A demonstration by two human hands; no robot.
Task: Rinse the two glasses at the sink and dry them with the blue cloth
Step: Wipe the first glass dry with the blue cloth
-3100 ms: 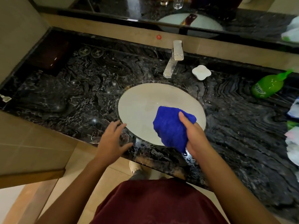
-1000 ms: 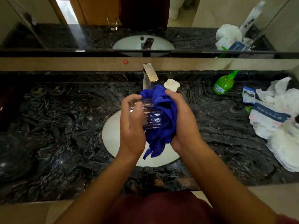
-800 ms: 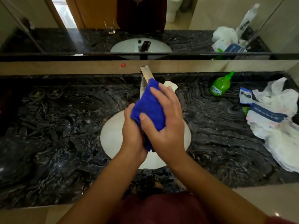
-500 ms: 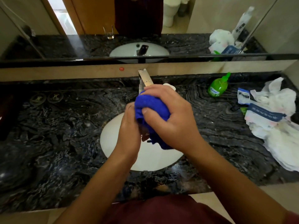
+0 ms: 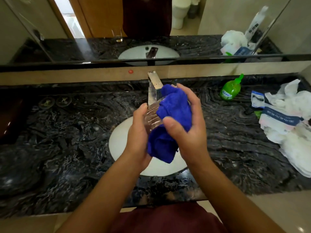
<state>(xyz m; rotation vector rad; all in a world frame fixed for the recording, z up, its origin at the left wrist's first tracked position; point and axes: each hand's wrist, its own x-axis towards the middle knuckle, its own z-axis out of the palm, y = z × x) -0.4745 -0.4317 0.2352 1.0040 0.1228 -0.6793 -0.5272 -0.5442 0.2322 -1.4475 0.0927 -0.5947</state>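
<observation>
Above the white sink basin [image 5: 121,140] my left hand [image 5: 138,137] grips a clear ribbed glass [image 5: 152,116], which lies tilted. The blue cloth [image 5: 175,108] is wrapped over the glass's right side and hangs below it. My right hand [image 5: 186,130] holds the cloth against the glass, thumb in front, fingers behind. Much of the glass is hidden by cloth and hands. A second glass [image 5: 117,35] shows only as a reflection in the mirror; it is out of direct view on the counter.
The chrome tap [image 5: 154,86] stands just behind my hands. A green bottle [image 5: 229,91] lies at the back right of the dark marble counter [image 5: 67,140]. White plastic bags and packets [image 5: 286,118] crowd the right side. Two round dark objects [image 5: 54,101] sit back left.
My right hand has loosened from a closed wrap over the cloth, uncovering part of the glass. The cloth has shifted round the glass, and both hands stay above the basin.
</observation>
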